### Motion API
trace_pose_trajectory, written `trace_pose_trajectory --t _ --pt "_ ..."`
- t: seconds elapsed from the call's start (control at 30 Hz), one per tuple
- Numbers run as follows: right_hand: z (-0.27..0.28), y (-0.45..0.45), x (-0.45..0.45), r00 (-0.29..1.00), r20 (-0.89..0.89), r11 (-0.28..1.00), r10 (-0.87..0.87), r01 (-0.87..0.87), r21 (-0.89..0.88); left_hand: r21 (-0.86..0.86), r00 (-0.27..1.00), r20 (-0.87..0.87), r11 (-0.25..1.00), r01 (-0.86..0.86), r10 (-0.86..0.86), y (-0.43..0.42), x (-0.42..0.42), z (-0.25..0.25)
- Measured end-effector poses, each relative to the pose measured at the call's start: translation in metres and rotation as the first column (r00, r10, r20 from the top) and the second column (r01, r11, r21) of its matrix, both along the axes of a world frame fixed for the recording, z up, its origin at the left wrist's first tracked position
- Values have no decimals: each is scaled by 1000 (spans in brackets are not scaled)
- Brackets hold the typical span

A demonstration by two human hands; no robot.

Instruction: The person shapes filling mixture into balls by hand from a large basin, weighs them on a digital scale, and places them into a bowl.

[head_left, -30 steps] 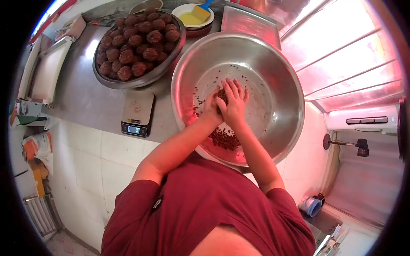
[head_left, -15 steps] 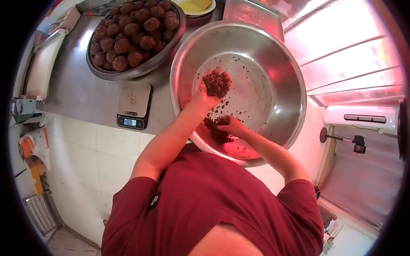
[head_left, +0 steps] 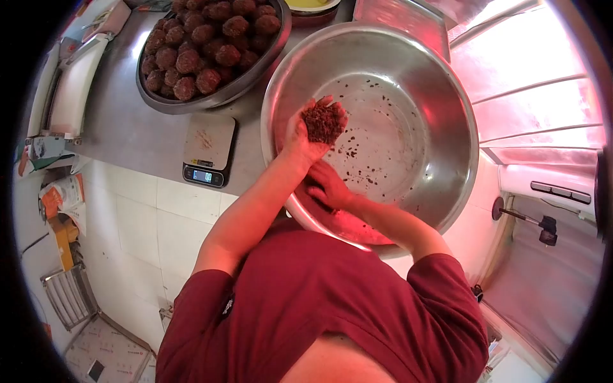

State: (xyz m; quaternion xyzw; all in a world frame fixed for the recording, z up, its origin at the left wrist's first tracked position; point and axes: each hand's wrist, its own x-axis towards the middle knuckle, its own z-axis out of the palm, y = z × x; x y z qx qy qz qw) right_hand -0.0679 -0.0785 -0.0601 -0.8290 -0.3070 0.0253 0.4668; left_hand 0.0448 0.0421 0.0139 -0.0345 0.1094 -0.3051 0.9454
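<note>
My left hand (head_left: 305, 131) is palm up and cupped over the large steel basin (head_left: 440, 137). It carries a heap of dark brown crumbly mixture (head_left: 324, 122), with the fingers curled around its far side. Lower in the basin, beside my left wrist, my right hand (head_left: 330, 186) lies against the near left wall. Its fingers are curled and close together, and whatever is under them is hidden. Loose dark crumbs (head_left: 351, 153) are scattered over the basin floor.
A dark round tub (head_left: 281, 45) piled with brown balls (head_left: 205, 38) stands on the steel counter (head_left: 118, 127) at the left. A digital scale (head_left: 209, 148) reading zero sits near the counter edge. Behind the basin are a metal tray (head_left: 408, 19) and a bowl with yellow contents (head_left: 310, 5).
My right hand has moved left and in toward my left wrist. The dark crumb clump beside it no longer shows. My left hand keeps its heap. The view has shifted slightly.
</note>
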Motion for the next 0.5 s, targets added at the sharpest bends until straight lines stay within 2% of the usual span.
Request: trace_pose_trajectory --t 0.1,0.2,0.3,0.33,0.43,0.5 --pt "16 -12 -39 966 -259 997 9 11 77 -12 1000 -18 1000 19 -20 -2 1 6" --pt "27 -22 -56 899 -434 996 -62 28 -84 18 998 -55 999 35 -34 -5 1 8" --pt "41 -28 -67 870 -470 964 -152 27 -263 31 999 -44 999 26 -25 -4 3 6" --pt "57 -28 -65 819 -540 947 -194 12 -322 34 999 -46 999 25 -23 -4 3 6" --pt "55 -38 -74 804 -554 915 -216 -31 -403 51 998 -58 998 25 -22 -5 4 8" --pt "57 -46 -67 754 -637 913 -160 -133 -387 83 996 -82 996 28 -21 -5 3 10"
